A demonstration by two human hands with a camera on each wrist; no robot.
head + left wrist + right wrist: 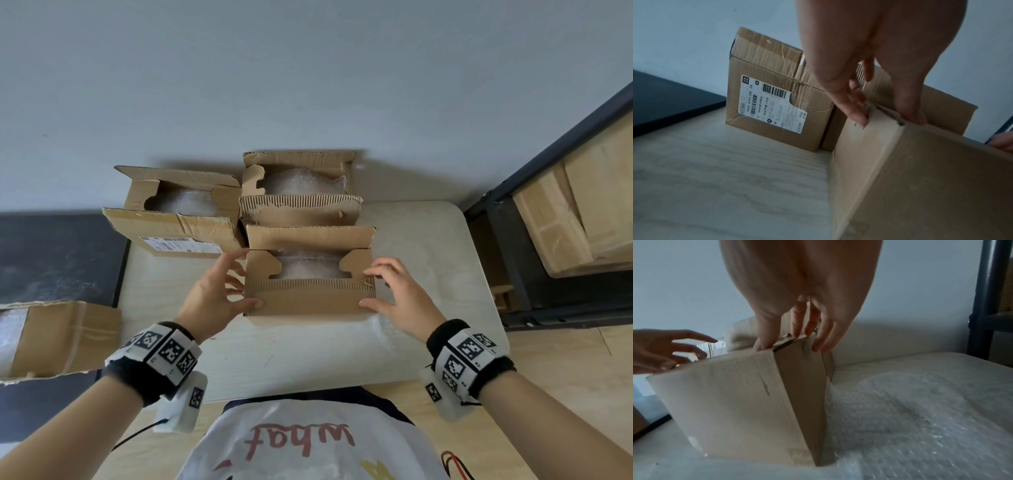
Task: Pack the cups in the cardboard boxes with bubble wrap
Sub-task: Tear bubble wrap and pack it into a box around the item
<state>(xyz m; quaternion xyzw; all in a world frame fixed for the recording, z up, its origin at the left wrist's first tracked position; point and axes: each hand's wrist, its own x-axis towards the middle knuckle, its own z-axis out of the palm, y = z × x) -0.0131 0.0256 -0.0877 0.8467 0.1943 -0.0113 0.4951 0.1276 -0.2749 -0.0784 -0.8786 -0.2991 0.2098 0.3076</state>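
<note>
while both hands close on it, the nearest cardboard box (pixel 310 301) sits mid-table, its top flaps open and bubble wrap (pixel 308 267) bulging inside. the left hand (pixel 219 291) pinches the box's left top corner, thumb on the front face, fingers spread along the side. the right hand (pixel 397 294) grips the right top corner the same way. a second box (pixel 301 192) stands just behind it at the far edge of the table (pixel 428 260), also stuffed with wrap. a third box (pixel 178 219) at the far left corner carries a white shipping label (pixel 770 102) with barcodes and "190a a181-bb"; the rest is too small to read. a loose sheet of wrap (pixel 910 410) lies right of the held box. the person's white shirt (pixel 308 442) reads "what" in red.
</note>
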